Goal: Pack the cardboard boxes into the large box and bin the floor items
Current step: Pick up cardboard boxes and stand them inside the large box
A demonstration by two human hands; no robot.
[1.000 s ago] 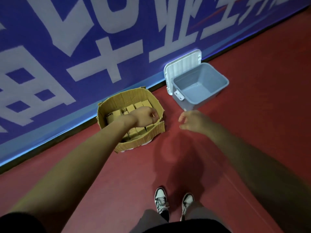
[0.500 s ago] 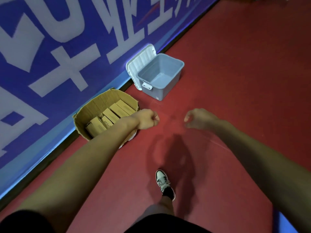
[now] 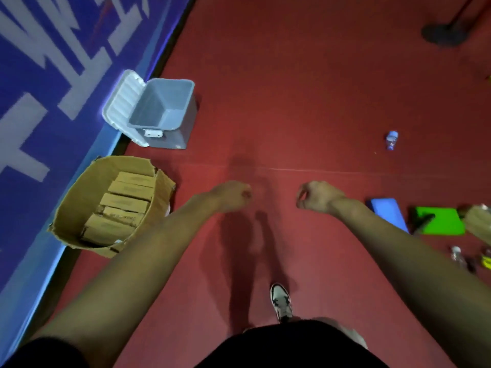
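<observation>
The large cardboard box (image 3: 77, 197) stands on the red floor against the blue wall, with several small cardboard boxes (image 3: 125, 203) packed inside. Beyond it sits the grey plastic bin (image 3: 183, 128), its white lid (image 3: 122, 107) hinged open. My left hand (image 3: 231, 195) hovers right of the large box, fingers curled shut, holding nothing. My right hand (image 3: 316, 199) hangs loosely curled over the floor, also holding nothing. At the right lie a small plastic bottle (image 3: 392, 139), a blue flat item (image 3: 388, 212) and a green flat item (image 3: 438, 220).
More small items (image 3: 470, 257) lie at the right edge, partly cut off. A dark round stand base (image 3: 443, 34) sits at the top right. My shoe (image 3: 281, 301) is on the floor below my hands. The blue banner wall (image 3: 53, 75) runs along the left.
My view has swung right, bringing the floor items into sight. My left hand has drawn out of the large box and now hangs over the floor beside it.
</observation>
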